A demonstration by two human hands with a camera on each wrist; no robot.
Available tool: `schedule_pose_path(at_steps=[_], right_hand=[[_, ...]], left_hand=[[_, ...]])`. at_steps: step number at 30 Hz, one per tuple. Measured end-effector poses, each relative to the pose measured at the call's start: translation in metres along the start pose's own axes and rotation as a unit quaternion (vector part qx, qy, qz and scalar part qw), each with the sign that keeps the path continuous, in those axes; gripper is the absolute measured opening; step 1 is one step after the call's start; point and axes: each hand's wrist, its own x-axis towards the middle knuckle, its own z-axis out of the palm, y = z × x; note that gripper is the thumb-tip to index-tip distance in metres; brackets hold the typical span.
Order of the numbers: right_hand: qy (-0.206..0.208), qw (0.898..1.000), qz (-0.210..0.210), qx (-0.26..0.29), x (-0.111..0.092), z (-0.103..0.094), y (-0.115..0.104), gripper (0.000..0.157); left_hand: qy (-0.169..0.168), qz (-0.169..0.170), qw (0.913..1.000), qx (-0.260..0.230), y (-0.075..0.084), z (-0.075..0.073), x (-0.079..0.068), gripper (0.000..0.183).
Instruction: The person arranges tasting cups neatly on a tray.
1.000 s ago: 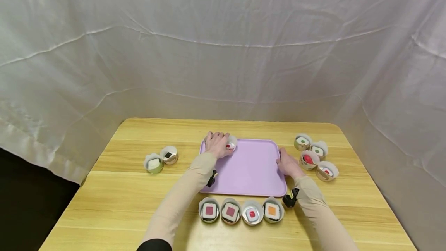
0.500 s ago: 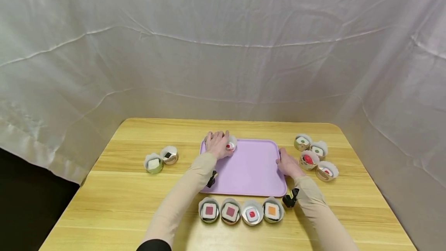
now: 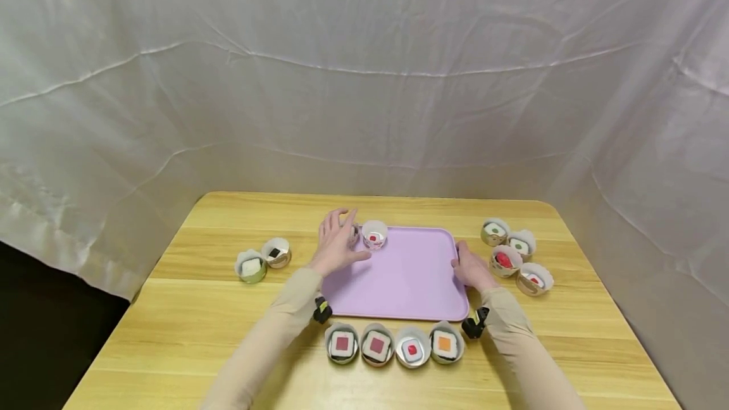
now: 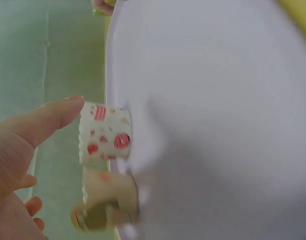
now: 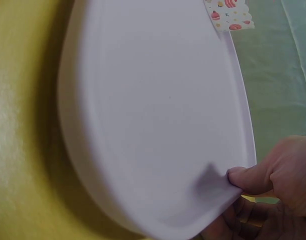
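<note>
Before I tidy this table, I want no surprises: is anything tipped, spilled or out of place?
Nothing stands out. One paper cup stands upright in the far-left corner of the purple tray; the other cups stand upright on the table.

a pale wooden table (image 3: 188, 309) stands before creased white sheeting (image 3: 364, 81).

No readable text, label, brand, number or sign shows in any view.
</note>
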Motion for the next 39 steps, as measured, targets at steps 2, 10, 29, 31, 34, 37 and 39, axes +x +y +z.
schedule_pose_path(at_steps=[2, 10, 29, 31, 34, 37, 39], right_hand=[[-0.001, 1.000, 0.001, 0.002, 0.000, 0.000, 0.000, 0.043], [0.001, 1.000, -0.007, 0.004, -0.001, 0.000, 0.002, 0.042], [-0.001, 1.000, -0.002, 0.004, -0.003, 0.000, 0.000, 0.041], [-0.001, 1.000, -0.003, 0.003, -0.003, 0.000, 0.000, 0.042], [-0.003, 1.000, -0.004, 0.004, -0.003, 0.000, 0.001, 0.042], [-0.005, 1.000, -0.007, 0.005, -0.002, -0.001, 0.000, 0.043], [-0.005, 1.000, -0.008, 0.005, -0.001, -0.001, 0.000, 0.043]], left_hand=[[0.013, -0.006, 0.9998, -0.014, -0.008, -0.005, -0.013, 0.105], [0.032, -0.063, 0.9963, -0.048, -0.031, -0.017, -0.051, 0.083], [-0.011, -0.124, 0.9919, -0.026, -0.044, -0.009, -0.054, 0.025], [-0.002, -0.119, 0.9928, -0.019, -0.045, -0.007, -0.054, 0.023], [0.009, -0.114, 0.9933, -0.016, -0.047, -0.006, -0.053, 0.020], [0.015, -0.115, 0.9931, -0.018, -0.049, -0.005, -0.053, 0.019], [0.014, -0.120, 0.9924, -0.025, -0.050, -0.005, -0.053, 0.020]])
